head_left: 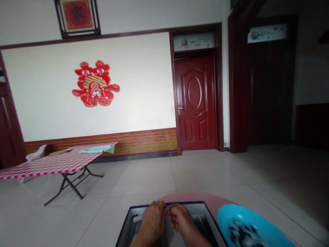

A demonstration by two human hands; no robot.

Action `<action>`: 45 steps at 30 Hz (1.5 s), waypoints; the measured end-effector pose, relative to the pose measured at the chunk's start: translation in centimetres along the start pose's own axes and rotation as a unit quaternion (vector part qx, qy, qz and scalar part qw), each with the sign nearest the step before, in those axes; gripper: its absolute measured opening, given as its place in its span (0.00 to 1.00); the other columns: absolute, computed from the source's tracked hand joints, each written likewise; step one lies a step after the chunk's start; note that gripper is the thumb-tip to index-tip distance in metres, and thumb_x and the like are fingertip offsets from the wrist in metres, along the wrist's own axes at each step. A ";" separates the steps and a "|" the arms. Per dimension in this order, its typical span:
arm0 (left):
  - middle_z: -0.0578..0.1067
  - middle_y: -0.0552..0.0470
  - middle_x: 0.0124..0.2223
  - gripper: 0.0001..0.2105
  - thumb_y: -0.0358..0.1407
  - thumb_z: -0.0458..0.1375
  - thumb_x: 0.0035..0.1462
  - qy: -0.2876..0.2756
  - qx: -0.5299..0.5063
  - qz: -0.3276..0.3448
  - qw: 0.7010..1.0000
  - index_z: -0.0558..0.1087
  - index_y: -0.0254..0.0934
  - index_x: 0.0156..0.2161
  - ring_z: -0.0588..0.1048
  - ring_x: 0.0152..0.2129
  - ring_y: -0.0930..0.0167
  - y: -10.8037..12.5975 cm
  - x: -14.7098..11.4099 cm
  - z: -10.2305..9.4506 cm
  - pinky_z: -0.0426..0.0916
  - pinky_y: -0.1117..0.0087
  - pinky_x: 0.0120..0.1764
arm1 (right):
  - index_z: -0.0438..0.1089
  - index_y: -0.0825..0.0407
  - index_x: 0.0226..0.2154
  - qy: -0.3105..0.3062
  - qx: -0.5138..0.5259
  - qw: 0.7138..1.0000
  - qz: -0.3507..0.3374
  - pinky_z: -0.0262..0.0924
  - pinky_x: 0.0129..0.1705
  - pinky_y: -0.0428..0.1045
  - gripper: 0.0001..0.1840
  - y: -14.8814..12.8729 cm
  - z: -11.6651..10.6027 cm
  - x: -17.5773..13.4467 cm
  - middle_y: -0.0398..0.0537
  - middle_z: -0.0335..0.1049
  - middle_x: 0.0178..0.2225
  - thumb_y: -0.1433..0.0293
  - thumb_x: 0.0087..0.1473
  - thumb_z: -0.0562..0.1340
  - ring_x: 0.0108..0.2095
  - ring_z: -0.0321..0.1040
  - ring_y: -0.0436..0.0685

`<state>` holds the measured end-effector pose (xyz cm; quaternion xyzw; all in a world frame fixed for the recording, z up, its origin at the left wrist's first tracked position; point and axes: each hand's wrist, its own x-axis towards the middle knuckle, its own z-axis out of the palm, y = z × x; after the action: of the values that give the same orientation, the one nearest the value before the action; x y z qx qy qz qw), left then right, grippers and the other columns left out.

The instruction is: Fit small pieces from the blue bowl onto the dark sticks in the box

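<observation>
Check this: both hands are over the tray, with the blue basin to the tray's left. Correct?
Wrong side: the head view shows the blue basin to the tray's right. The left hand and right hand are indeed over the tray.

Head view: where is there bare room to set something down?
Tiled floor lies bare between the checkered folding table and rounded pink surface; a patch of that surface shows between tray and blue basin. Crowded: the tray (left hand, right hand, slender dark pieces) and the basin, its contents blurred.
</observation>
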<state>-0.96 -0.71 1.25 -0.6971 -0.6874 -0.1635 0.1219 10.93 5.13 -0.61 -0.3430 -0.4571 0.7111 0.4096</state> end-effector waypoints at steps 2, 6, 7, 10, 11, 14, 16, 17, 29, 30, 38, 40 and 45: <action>0.73 0.47 0.36 0.11 0.29 0.43 0.60 0.004 -0.004 0.000 1.000 0.67 0.36 0.40 0.71 0.34 0.67 0.2 0.0 -0.3 0.63 0.69 0.37 | 0.64 0.53 0.25 0.002 0.000 1.000 -0.004 0.53 0.20 0.43 0.11 -0.1 -0.1 -0.1 0.40 0.65 0.21 0.65 0.35 0.56 0.20 0.63 0.47; 0.74 0.48 0.37 0.12 0.29 0.43 0.60 0.033 -0.013 0.020 0.999 0.68 0.37 0.43 0.71 0.35 0.67 0.4 0.1 -0.8 0.65 0.70 0.37 | 0.62 0.52 0.24 0.011 -0.024 1.000 -0.016 0.51 0.20 0.43 0.09 0.2 -0.4 0.5 0.37 0.61 0.18 0.65 0.36 0.53 0.18 0.60 0.46; 0.74 0.48 0.38 0.13 0.28 0.43 0.60 0.039 -0.011 0.031 0.999 0.67 0.38 0.46 0.72 0.35 0.67 0.4 0.1 -0.8 0.65 0.69 0.37 | 0.62 0.52 0.24 0.013 -0.035 0.999 -0.019 0.50 0.19 0.42 0.09 0.3 -0.4 0.7 0.37 0.61 0.17 0.65 0.36 0.52 0.17 0.59 0.46; 0.74 0.48 0.38 0.18 0.27 0.44 0.59 0.040 0.009 0.059 0.997 0.65 0.41 0.51 0.72 0.34 0.67 0.0 0.2 -0.4 0.67 0.69 0.36 | 0.63 0.52 0.24 0.021 -0.083 0.996 -0.029 0.49 0.17 0.43 0.09 0.7 -0.6 1.0 0.37 0.60 0.15 0.67 0.37 0.51 0.15 0.57 0.46; 0.74 0.48 0.37 0.18 0.26 0.44 0.58 0.037 0.017 0.064 0.997 0.65 0.42 0.52 0.73 0.33 0.67 -0.2 0.3 -0.1 0.67 0.69 0.36 | 0.63 0.53 0.24 0.024 -0.102 0.994 -0.034 0.49 0.17 0.42 0.09 0.8 -0.6 0.9 0.37 0.60 0.15 0.69 0.37 0.51 0.15 0.57 0.46; 0.75 0.48 0.35 0.17 0.27 0.45 0.59 0.053 0.027 0.075 0.995 0.66 0.41 0.51 0.73 0.32 0.67 -1.1 0.4 1.0 0.68 0.68 0.36 | 0.66 0.53 0.26 0.039 -0.167 0.984 -0.043 0.50 0.17 0.42 0.10 0.6 -0.6 0.6 0.37 0.62 0.15 0.72 0.38 0.52 0.15 0.58 0.47; 0.75 0.47 0.37 0.16 0.27 0.45 0.59 0.077 0.029 0.087 0.993 0.66 0.40 0.50 0.73 0.34 0.67 -1.7 0.5 1.7 0.67 0.67 0.39 | 0.67 0.54 0.27 0.052 -0.214 0.975 -0.042 0.51 0.16 0.43 0.10 0.1 -0.6 0.5 0.38 0.63 0.16 0.73 0.39 0.53 0.15 0.58 0.47; 0.75 0.47 0.38 0.16 0.27 0.46 0.59 0.084 0.027 0.090 0.992 0.66 0.40 0.50 0.73 0.36 0.67 -1.8 0.6 1.9 0.67 0.67 0.40 | 0.68 0.55 0.28 0.056 -0.237 0.969 -0.039 0.51 0.16 0.43 0.11 -0.2 -0.5 0.4 0.38 0.64 0.15 0.74 0.39 0.53 0.14 0.58 0.47; 0.75 0.46 0.37 0.16 0.28 0.43 0.61 -0.003 0.001 0.038 0.999 0.67 0.39 0.50 0.73 0.34 0.66 -0.1 0.7 -0.9 0.66 0.68 0.37 | 0.74 0.52 0.24 -0.015 -0.512 0.845 -0.156 0.56 0.29 0.44 0.12 -7.7 -5.0 -1.6 0.42 0.73 0.22 0.75 0.38 0.56 0.26 0.67 0.51; 0.75 0.46 0.37 0.16 0.29 0.43 0.61 -0.007 -0.001 0.037 0.999 0.67 0.39 0.50 0.73 0.34 0.66 -0.1 0.7 -0.9 0.66 0.68 0.37 | 0.75 0.52 0.24 -0.015 -0.529 0.831 -0.169 0.56 0.30 0.44 0.12 -8.6 -6.0 -1.8 0.42 0.74 0.23 0.75 0.39 0.55 0.27 0.67 0.51; 0.75 0.48 0.34 0.15 0.35 0.42 0.63 -0.010 -0.042 0.043 0.998 0.69 0.40 0.46 0.73 0.33 0.65 0.1 0.7 -1.2 0.66 0.67 0.36 | 0.76 0.53 0.26 0.032 -0.644 0.747 -0.165 0.57 0.32 0.45 0.17 -12.3 -14.5 -3.7 0.46 0.76 0.27 0.78 0.38 0.53 0.29 0.68 0.53; 0.75 0.48 0.34 0.15 0.35 0.41 0.63 -0.013 -0.051 0.041 0.998 0.70 0.40 0.45 0.74 0.33 0.66 0.2 0.7 -1.4 0.66 0.67 0.36 | 0.76 0.53 0.25 0.031 -0.660 0.735 -0.151 0.57 0.32 0.44 0.17 -12.1 -15.9 -4.3 0.46 0.76 0.26 0.79 0.36 0.53 0.29 0.69 0.53; 0.75 0.47 0.35 0.15 0.35 0.41 0.63 0.011 -0.060 0.056 0.997 0.69 0.40 0.45 0.74 0.33 0.66 -0.2 0.6 -0.6 0.66 0.66 0.37 | 0.75 0.52 0.23 0.023 -0.679 0.722 -0.128 0.57 0.31 0.44 0.16 -11.1 -18.3 -5.4 0.44 0.75 0.24 0.79 0.35 0.54 0.28 0.68 0.52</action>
<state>-1.20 -0.33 2.03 -0.7386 -0.6349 -0.2050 0.0969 32.06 9.80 4.01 -0.4836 -0.8478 0.1427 0.1644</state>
